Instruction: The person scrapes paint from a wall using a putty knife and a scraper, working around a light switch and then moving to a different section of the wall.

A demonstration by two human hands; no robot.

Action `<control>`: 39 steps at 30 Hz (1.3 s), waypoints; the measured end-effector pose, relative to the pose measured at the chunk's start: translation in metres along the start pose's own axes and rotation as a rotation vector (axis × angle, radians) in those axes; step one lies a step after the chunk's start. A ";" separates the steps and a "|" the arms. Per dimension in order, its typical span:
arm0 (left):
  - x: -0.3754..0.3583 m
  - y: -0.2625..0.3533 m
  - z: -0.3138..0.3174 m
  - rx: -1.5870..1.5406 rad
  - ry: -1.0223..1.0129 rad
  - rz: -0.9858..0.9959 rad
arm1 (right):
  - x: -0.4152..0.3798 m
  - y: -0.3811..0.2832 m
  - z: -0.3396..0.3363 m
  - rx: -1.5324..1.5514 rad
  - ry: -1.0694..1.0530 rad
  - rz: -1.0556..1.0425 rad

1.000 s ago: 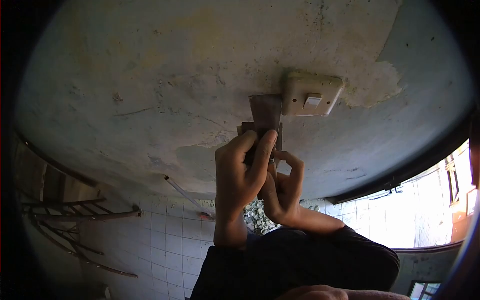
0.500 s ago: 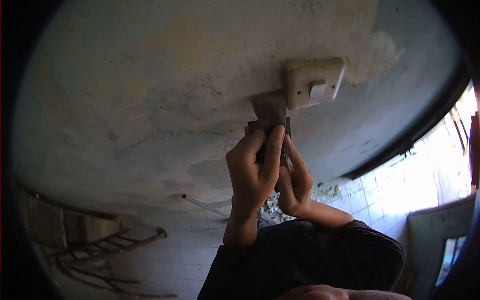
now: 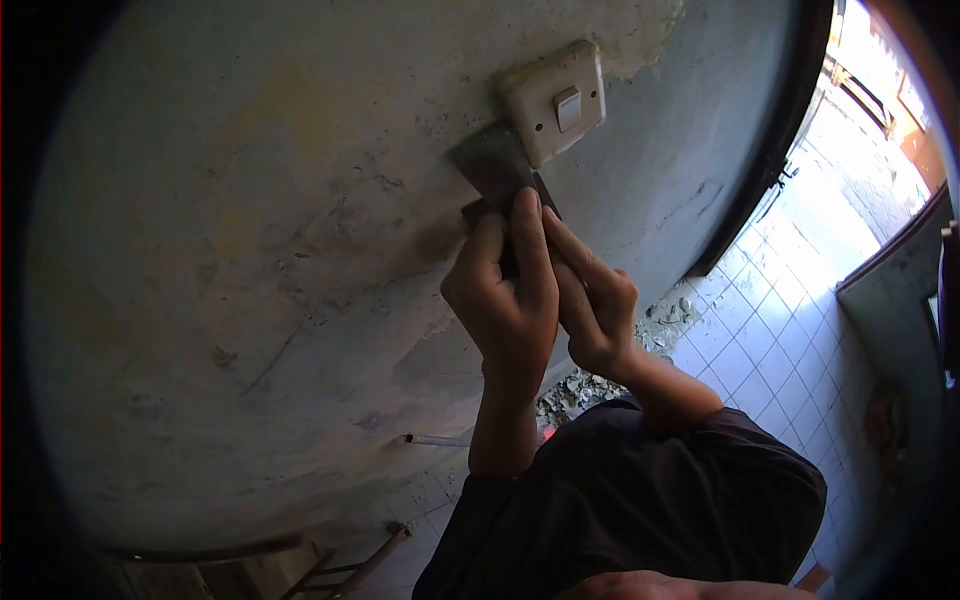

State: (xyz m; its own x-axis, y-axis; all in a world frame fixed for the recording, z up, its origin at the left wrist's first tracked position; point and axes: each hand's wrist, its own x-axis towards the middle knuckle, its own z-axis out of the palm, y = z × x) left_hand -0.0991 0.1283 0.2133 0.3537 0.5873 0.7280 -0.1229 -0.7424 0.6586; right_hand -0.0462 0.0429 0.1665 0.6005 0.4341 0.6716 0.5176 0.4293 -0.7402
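Both my hands are at a metal scraper [image 3: 497,165] whose broad blade lies close against the wall, just left of a light switch [image 3: 555,105]. My left hand [image 3: 508,285] is closed around its lower part, index finger stretched along the blade. Beside it, my right hand [image 3: 595,305] is closed too, its fingertips pressed in at the scraper's right side. A dark flat edge shows behind the blade, on both sides of my fingers. The handle is hidden by my hands. The switch plate is yellowed, with two dark screw holes.
The wall [image 3: 200,200] is stained and scuffed, with patchy paint. Paint flakes [image 3: 575,395] lie along its foot on the tiled floor [image 3: 755,340]. A pipe [image 3: 435,440] sticks out low down, near wooden furniture [image 3: 365,565]. At right is a bright doorway [image 3: 825,190].
My view has tilted and turned, so the switch and scraper appear higher and further left, and more of the doorway shows. Both hands keep their hold beside the switch.
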 end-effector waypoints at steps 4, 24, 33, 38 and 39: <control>-0.003 0.001 0.000 -0.028 -0.007 -0.054 | -0.002 -0.002 -0.001 -0.089 -0.002 -0.100; -0.007 0.005 0.009 0.053 0.023 -0.046 | 0.008 -0.006 -0.023 0.067 -0.141 0.021; 0.000 0.012 0.011 0.018 0.069 0.031 | 0.010 -0.017 -0.027 0.217 -0.167 0.134; 0.004 0.017 0.009 0.001 0.087 0.024 | 0.012 -0.020 -0.025 0.280 -0.151 0.131; 0.005 0.016 0.010 0.002 0.090 0.030 | 0.013 -0.020 -0.025 0.283 -0.152 0.124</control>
State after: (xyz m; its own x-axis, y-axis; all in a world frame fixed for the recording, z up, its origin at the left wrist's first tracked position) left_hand -0.0901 0.1157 0.2257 0.2654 0.5909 0.7619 -0.1300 -0.7611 0.6355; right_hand -0.0333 0.0201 0.1893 0.5396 0.6009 0.5898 0.2438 0.5589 -0.7926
